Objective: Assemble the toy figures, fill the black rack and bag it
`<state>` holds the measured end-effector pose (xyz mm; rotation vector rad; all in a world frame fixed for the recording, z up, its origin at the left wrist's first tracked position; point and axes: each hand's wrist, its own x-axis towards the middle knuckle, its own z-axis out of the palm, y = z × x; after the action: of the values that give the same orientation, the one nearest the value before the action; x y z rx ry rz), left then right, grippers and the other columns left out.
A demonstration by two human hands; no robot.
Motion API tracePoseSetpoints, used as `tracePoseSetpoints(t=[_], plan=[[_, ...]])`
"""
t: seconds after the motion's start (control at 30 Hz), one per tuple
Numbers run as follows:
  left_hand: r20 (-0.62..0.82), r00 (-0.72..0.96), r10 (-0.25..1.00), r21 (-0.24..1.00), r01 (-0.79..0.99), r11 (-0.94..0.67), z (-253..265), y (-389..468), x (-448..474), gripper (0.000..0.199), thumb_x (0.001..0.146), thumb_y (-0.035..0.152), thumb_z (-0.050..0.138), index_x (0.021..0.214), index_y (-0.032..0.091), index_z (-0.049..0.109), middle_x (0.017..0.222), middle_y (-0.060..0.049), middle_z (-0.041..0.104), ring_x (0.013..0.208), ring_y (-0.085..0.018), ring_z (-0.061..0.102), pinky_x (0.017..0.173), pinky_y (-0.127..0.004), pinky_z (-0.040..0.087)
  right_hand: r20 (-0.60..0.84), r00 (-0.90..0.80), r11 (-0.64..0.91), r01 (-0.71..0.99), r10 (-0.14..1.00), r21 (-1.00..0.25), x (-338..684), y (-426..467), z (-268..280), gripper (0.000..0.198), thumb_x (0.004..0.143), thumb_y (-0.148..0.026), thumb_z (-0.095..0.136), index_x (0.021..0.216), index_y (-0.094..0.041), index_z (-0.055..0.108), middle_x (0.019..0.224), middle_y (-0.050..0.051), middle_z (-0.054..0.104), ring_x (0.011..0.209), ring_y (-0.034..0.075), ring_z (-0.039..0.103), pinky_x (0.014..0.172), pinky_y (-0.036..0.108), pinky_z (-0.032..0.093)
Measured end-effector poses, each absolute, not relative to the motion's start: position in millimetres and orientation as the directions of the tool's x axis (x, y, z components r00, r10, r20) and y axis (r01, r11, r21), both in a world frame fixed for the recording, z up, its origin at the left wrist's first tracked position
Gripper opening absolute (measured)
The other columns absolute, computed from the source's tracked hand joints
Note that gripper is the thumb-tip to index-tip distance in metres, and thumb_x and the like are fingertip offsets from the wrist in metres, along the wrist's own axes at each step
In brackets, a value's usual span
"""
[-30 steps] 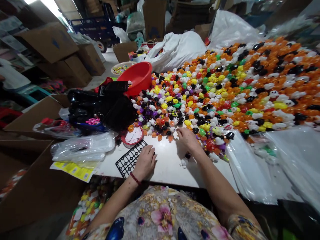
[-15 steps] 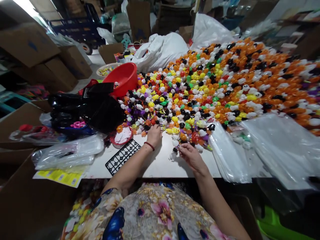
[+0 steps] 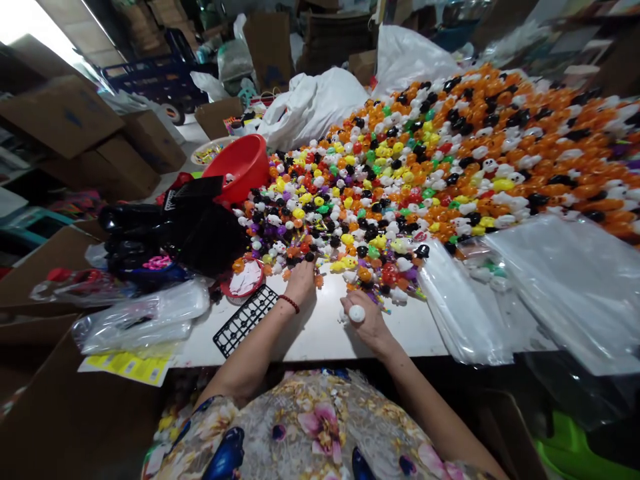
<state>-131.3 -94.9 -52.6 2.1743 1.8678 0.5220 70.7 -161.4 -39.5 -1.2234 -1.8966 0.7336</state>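
My left hand point(image 3: 302, 284), with a red bead bracelet on the wrist, reaches to the near edge of a heap of small plastic figures point(image 3: 370, 200). Its fingers are curled together beside a black piece point(image 3: 309, 257) and an orange one; what they pinch is hidden. Over the white tabletop point(image 3: 320, 333), my right hand point(image 3: 373, 325) is closed around a small white figure point(image 3: 356, 313) with a rounded top showing above the fingers. More white bits show by its fingertips, too small to name. A black plastic grid tray point(image 3: 245, 321) lies left of my left forearm.
Left of the heap are a red basin point(image 3: 243, 167), black plastic bags point(image 3: 200, 227) and a small red basket point(image 3: 243, 279) with white paper slips. Clear plastic bags point(image 3: 463, 307) lie at the right, others point(image 3: 145, 313) at the left. Cardboard boxes point(image 3: 65, 127) stand beyond.
My left hand has shifted slightly down and left at the heap's edge. My right hand has turned and moved a little left, and a white figure now shows in it. The camera view has shifted slightly.
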Motion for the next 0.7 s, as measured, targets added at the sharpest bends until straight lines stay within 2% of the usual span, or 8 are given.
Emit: tracePoseSetpoints(t=[0.07, 0.17, 0.23, 0.3, 0.4, 0.47, 0.57, 0.7], plan=[[0.145, 0.155, 0.977, 0.448, 0.87, -0.205, -51, -102, -131, 0.019, 0.083, 0.004, 0.044, 0.087, 0.018, 0.057, 0.089, -0.009, 0.059, 0.085, -0.023, 0.052, 0.081, -0.037, 0.044, 0.392, -0.344, 0.52, 0.61, 0.853, -0.598, 65, -160, -44, 0.028, 0.095, -0.024, 0.042, 0.095, -0.02, 0.07, 0.103, 0.012, 0.07, 0.098, 0.024, 0.062, 0.089, 0.039, 0.05], [0.121, 0.211, 0.97, 0.56, 0.792, -0.242, -44, -116, -126, 0.011, 0.087, 0.015, 0.048, 0.082, 0.019, 0.056, 0.086, -0.007, 0.06, 0.083, -0.022, 0.053, 0.08, -0.035, 0.044, 0.424, -0.457, 0.605, 0.721, 0.782, -0.338, 59, -160, -50, 0.053, 0.086, -0.008, 0.044, 0.135, -0.023, 0.057, 0.138, 0.012, 0.058, 0.132, 0.029, 0.045, 0.107, 0.048, 0.038], [0.053, 0.298, 0.953, 0.725, 0.645, -0.242, -37, -125, -122, 0.014, 0.091, 0.024, 0.048, 0.083, 0.02, 0.058, 0.084, -0.005, 0.062, 0.08, -0.02, 0.054, 0.077, -0.032, 0.046, 0.418, -0.488, 0.611, 0.755, 0.766, -0.237, 57, -159, -53, 0.066, 0.082, -0.003, 0.044, 0.144, -0.026, 0.048, 0.143, 0.011, 0.054, 0.139, 0.031, 0.037, 0.112, 0.053, 0.03], [-0.021, 0.38, 0.925, 0.854, 0.488, -0.181, -31, -127, -118, 0.02, 0.093, 0.03, 0.046, 0.084, 0.02, 0.06, 0.082, -0.003, 0.063, 0.078, -0.018, 0.056, 0.074, -0.03, 0.046, 0.418, -0.484, 0.604, 0.765, 0.769, -0.226, 58, -159, -57, 0.065, 0.083, -0.003, 0.043, 0.145, -0.022, 0.047, 0.132, 0.014, 0.061, 0.133, 0.031, 0.045, 0.112, 0.054, 0.03], [-0.046, 0.319, 0.947, 0.848, 0.514, -0.132, -26, -114, -112, 0.022, 0.093, 0.027, 0.044, 0.085, 0.019, 0.063, 0.084, -0.004, 0.064, 0.08, -0.018, 0.057, 0.076, -0.03, 0.047, 0.386, -0.424, 0.558, 0.742, 0.82, -0.371, 65, -157, -61, 0.055, 0.087, -0.007, 0.042, 0.141, -0.014, 0.052, 0.11, 0.017, 0.07, 0.111, 0.03, 0.061, 0.101, 0.048, 0.045], [0.028, 0.243, 0.97, 0.745, 0.642, -0.182, -27, -98, -107, 0.015, 0.089, 0.02, 0.049, 0.093, 0.019, 0.064, 0.094, -0.006, 0.065, 0.09, -0.021, 0.058, 0.085, -0.034, 0.047, 0.36, -0.336, 0.488, 0.687, 0.87, -0.538, 71, -157, -60, 0.05, 0.09, -0.014, 0.044, 0.138, -0.015, 0.055, 0.111, 0.017, 0.07, 0.106, 0.029, 0.064, 0.094, 0.044, 0.052], [0.124, 0.262, 0.957, 0.535, 0.794, -0.287, -33, -76, -95, 0.03, 0.08, 0.015, 0.062, 0.11, 0.019, 0.063, 0.11, -0.01, 0.063, 0.105, -0.026, 0.054, 0.096, -0.04, 0.044, 0.283, -0.194, 0.343, 0.524, 0.939, -0.779, 77, -160, -53, 0.042, 0.092, -0.028, 0.047, 0.13, -0.018, 0.062, 0.115, 0.012, 0.071, 0.103, 0.027, 0.067, 0.088, 0.041, 0.055], [0.11, 0.282, 0.953, 0.419, 0.856, -0.302, -42, -62, -79, 0.033, 0.08, 0.016, 0.064, 0.113, 0.017, 0.063, 0.112, -0.013, 0.063, 0.107, -0.029, 0.053, 0.095, -0.044, 0.044, 0.133, -0.057, 0.145, 0.321, 0.989, -0.936, 83, -166, -44, 0.037, 0.088, -0.043, 0.054, 0.106, -0.019, 0.075, 0.098, 0.008, 0.076, 0.086, 0.025, 0.07, 0.078, 0.039, 0.058]])
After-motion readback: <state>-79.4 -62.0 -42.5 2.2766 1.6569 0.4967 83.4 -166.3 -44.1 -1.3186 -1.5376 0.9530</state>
